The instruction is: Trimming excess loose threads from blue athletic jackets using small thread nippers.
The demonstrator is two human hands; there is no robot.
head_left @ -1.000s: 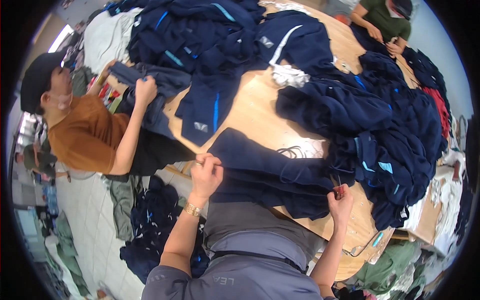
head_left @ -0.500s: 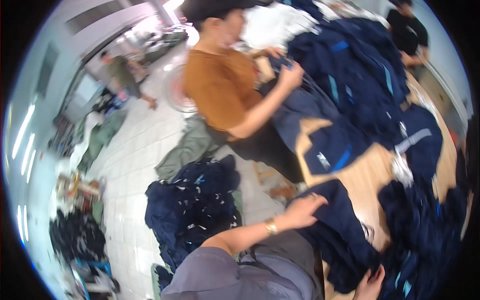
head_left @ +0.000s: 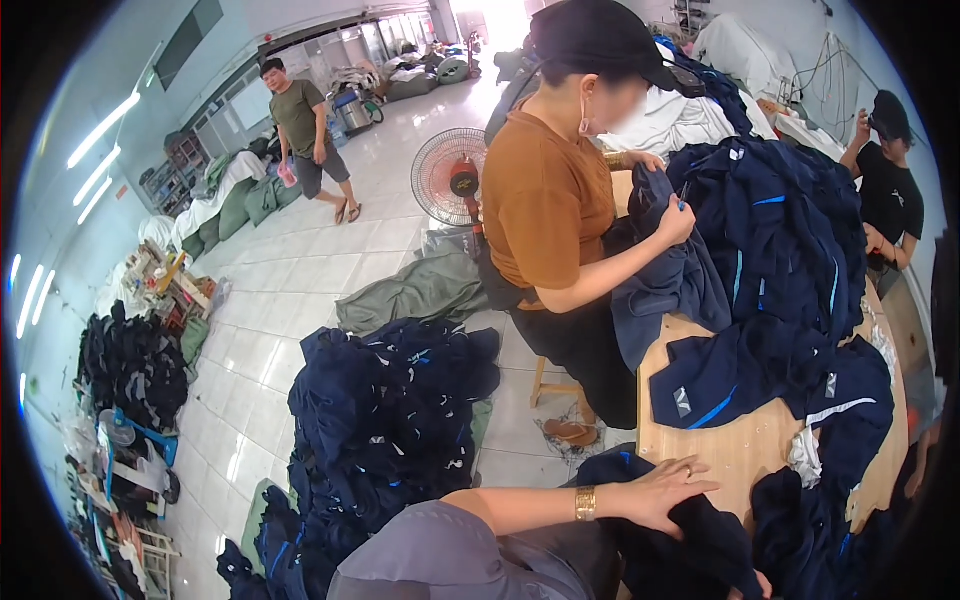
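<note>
Left hand (head_left: 668,490), fingers spread flat, presses a dark navy garment (head_left: 690,545) at the wooden table (head_left: 745,455) edge, lower right — soft, limp, light, best gathered by a fold; right hand barely visible, fingers indeterminate.

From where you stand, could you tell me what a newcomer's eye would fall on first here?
Probably the heap of navy garments covering the far side of the wooden table, with a co-worker in an orange shirt seated at its left edge handling one. Next, the pile of navy clothes on the tiled floor left of the table. Nearest, the left hand rests flat on a dark garment at the table's near edge.
</note>
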